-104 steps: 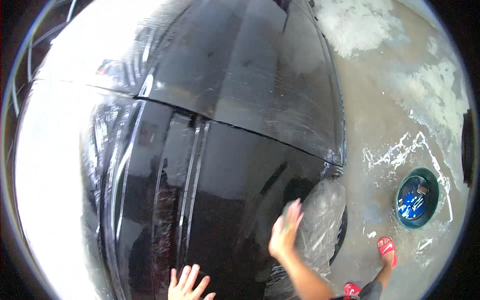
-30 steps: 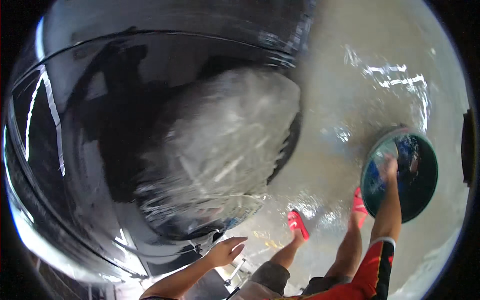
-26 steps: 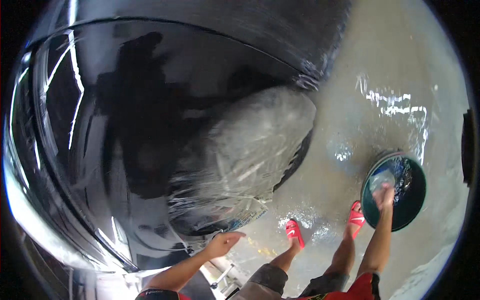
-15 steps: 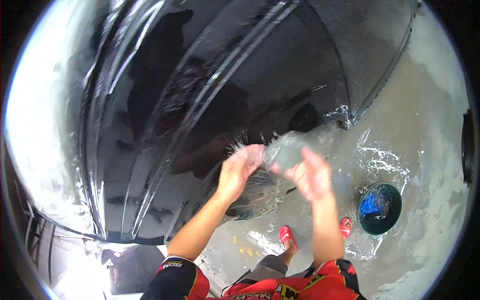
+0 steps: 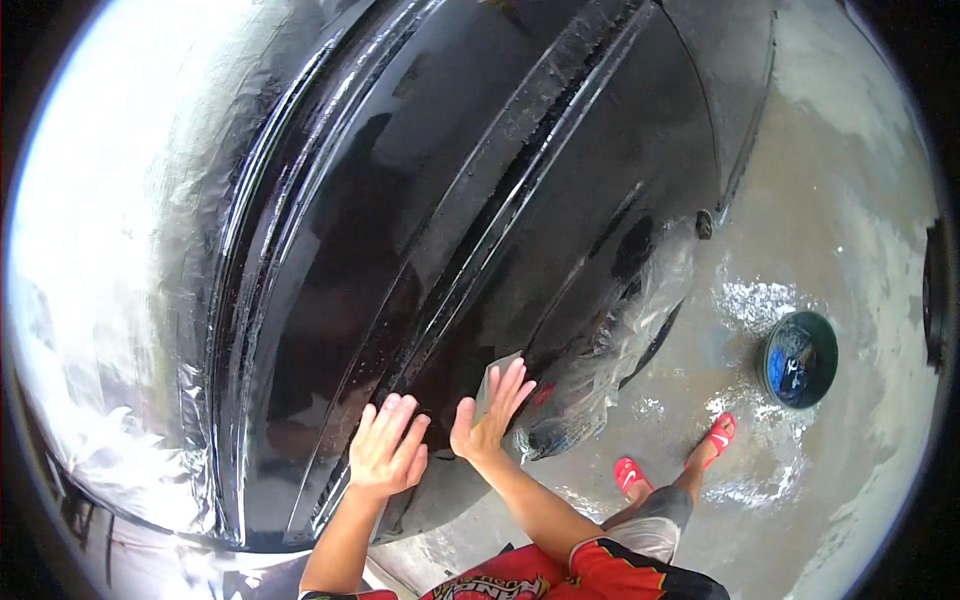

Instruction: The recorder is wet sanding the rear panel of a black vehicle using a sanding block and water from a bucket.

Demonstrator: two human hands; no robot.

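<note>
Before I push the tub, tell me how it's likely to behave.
The tub is probably heavy for its size: glints inside suggest liquid. It may slosh, being open-topped. It could slide when pushed, since the floor around it looks wet.

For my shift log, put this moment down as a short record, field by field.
Left hand: left hand laid flat, fingers spread, on the glossy black car body
Right hand: right hand open over a thin grey-green sheet, perhaps sandpaper, against the car body
Wheel area: draped in clear plastic film
Far left: pale sheeting beside the dark bodywork
Floor: concrete floor, wet and shiny in patches
Container: dark green tub on the floor, something blue inside
Footwear: red slides
</note>
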